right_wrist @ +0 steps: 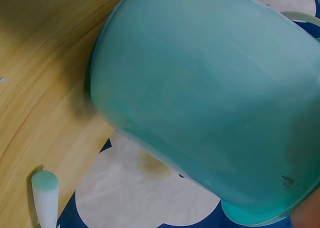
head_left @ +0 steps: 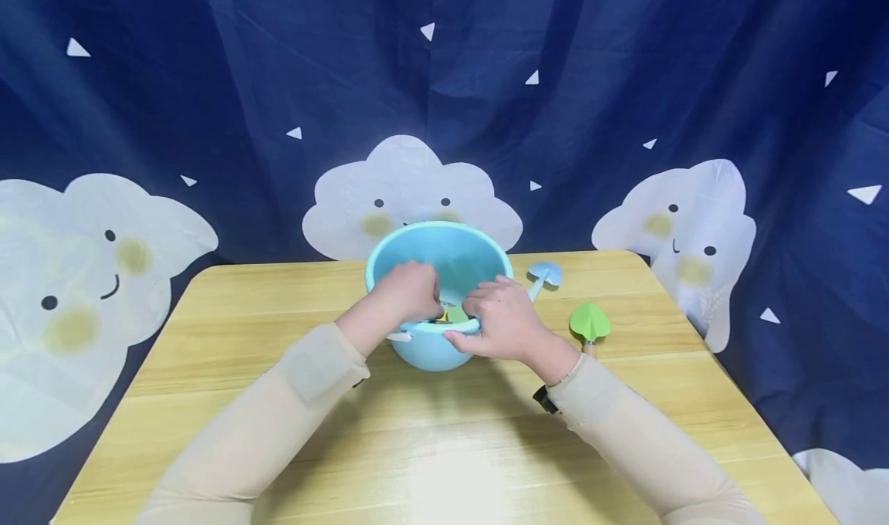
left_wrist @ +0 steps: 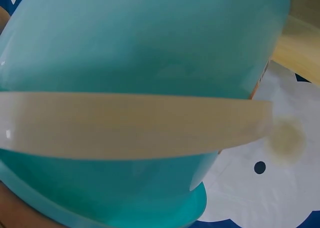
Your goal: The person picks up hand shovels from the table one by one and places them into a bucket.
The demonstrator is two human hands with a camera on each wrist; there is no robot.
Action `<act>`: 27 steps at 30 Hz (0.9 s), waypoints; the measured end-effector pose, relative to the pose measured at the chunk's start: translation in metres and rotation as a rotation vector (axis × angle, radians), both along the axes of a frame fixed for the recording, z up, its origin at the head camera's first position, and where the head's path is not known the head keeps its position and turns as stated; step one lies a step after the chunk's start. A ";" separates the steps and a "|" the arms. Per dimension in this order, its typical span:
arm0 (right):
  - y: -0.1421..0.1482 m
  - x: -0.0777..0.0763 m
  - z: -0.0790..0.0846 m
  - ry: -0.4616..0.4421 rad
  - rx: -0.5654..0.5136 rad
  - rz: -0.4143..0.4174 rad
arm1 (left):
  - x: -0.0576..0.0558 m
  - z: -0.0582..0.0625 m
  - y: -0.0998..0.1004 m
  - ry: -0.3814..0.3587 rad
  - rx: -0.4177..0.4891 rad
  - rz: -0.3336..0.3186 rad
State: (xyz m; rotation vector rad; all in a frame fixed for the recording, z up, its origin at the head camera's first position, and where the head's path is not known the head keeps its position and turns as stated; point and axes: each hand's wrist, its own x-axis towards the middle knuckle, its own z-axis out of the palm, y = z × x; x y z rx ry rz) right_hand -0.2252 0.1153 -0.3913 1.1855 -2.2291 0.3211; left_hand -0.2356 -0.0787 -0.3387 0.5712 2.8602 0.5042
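Observation:
A light blue bucket (head_left: pixel 436 351) stands on the table in the head view, its mouth facing up. My left hand (head_left: pixel 411 289) reaches over the near rim into it, fingers bent down and the fingertips hidden; I cannot tell whether they hold anything. My right hand (head_left: pixel 505 318) grips the rim at the near right, thumb outside and fingers inside. Between the hands, a green piece (head_left: pixel 456 314) and a bit of yellow show inside the bucket. A pale carrying handle (left_wrist: pixel 135 125) hangs across the bucket's outer wall in the left wrist view.
Right of the bucket lies a small blue shovel (head_left: pixel 545 273). Nearer, beside my right forearm, is a green leaf-shaped shovel (head_left: pixel 589 321) with a wooden handle. A white handle end with a mint tip (right_wrist: pixel 46 195) shows in the right wrist view. Behind the table (head_left: pixel 278 309) hangs a dark blue curtain (head_left: pixel 333 54).

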 end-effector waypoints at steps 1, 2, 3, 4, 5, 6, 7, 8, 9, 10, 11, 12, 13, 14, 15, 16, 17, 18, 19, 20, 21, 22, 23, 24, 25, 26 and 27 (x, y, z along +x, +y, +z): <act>0.000 0.000 0.000 0.000 0.001 -0.001 | 0.000 0.000 0.000 -0.010 -0.003 -0.005; 0.000 0.000 -0.001 0.002 0.002 -0.002 | -0.001 0.001 0.000 -0.019 -0.009 -0.012; 0.000 0.000 -0.001 0.003 0.003 -0.002 | -0.001 0.001 0.000 -0.027 -0.013 -0.019; 0.000 0.000 -0.001 0.005 0.003 -0.002 | -0.001 0.001 0.000 -0.034 -0.016 -0.027; -0.001 0.000 -0.001 0.006 0.003 -0.002 | -0.002 0.002 0.000 -0.044 -0.016 -0.034; -0.001 0.000 -0.001 0.007 0.001 0.000 | -0.002 0.002 -0.001 -0.051 -0.015 -0.042; -0.001 0.000 0.000 0.009 -0.004 0.002 | -0.003 0.002 -0.001 -0.057 -0.013 -0.049; -0.001 0.000 0.000 0.012 -0.007 0.004 | -0.003 0.002 -0.001 -0.061 -0.010 -0.053; -0.001 0.000 0.001 0.013 -0.011 0.006 | -0.004 0.002 -0.002 -0.064 -0.006 -0.055; -0.001 0.000 0.001 0.014 -0.013 0.007 | -0.004 0.002 -0.002 -0.067 -0.003 -0.056; -0.001 0.000 0.001 0.014 -0.014 0.008 | -0.004 0.002 -0.002 -0.070 0.000 -0.056; -0.001 0.000 0.001 0.016 -0.015 0.008 | -0.004 0.001 -0.002 -0.071 0.000 -0.055; -0.001 0.000 0.001 0.016 -0.016 0.008 | -0.004 0.001 -0.002 -0.071 -0.001 -0.054; -0.001 0.000 0.001 0.014 -0.014 0.007 | -0.005 0.001 -0.002 -0.069 -0.002 -0.054; -0.001 0.000 0.001 0.013 -0.013 0.007 | -0.005 0.001 -0.002 -0.069 -0.002 -0.054; -0.001 0.000 0.001 0.013 -0.012 0.007 | -0.005 0.000 -0.002 -0.069 -0.002 -0.053; -0.001 0.000 0.000 0.015 -0.012 0.007 | -0.005 0.000 -0.002 -0.070 -0.002 -0.053; -0.001 0.000 0.001 0.016 -0.013 0.008 | -0.005 0.000 -0.002 -0.069 -0.002 -0.053; -0.001 0.000 0.001 0.015 -0.013 0.009 | -0.005 0.000 -0.002 -0.069 -0.001 -0.054; -0.001 0.001 0.001 0.017 -0.014 0.010 | -0.005 -0.001 -0.002 -0.068 0.001 -0.054; -0.001 0.001 0.001 0.019 -0.014 0.010 | -0.005 -0.001 -0.002 -0.067 0.003 -0.054; -0.001 0.001 0.001 0.020 -0.014 0.010 | -0.005 -0.001 -0.002 -0.067 0.005 -0.054; -0.001 0.001 0.001 0.020 -0.014 0.010 | -0.005 -0.001 -0.002 -0.066 0.006 -0.055; -0.001 0.001 0.001 0.020 -0.013 0.010 | -0.005 -0.001 -0.002 -0.064 0.006 -0.055; -0.001 0.001 0.001 0.021 -0.012 0.009 | -0.005 -0.001 -0.002 -0.064 0.005 -0.054; -0.001 0.001 0.001 0.021 -0.011 0.008 | -0.005 -0.001 -0.002 -0.062 0.007 -0.053; -0.001 0.001 0.001 0.022 -0.011 0.007 | -0.005 -0.001 -0.002 -0.062 0.007 -0.051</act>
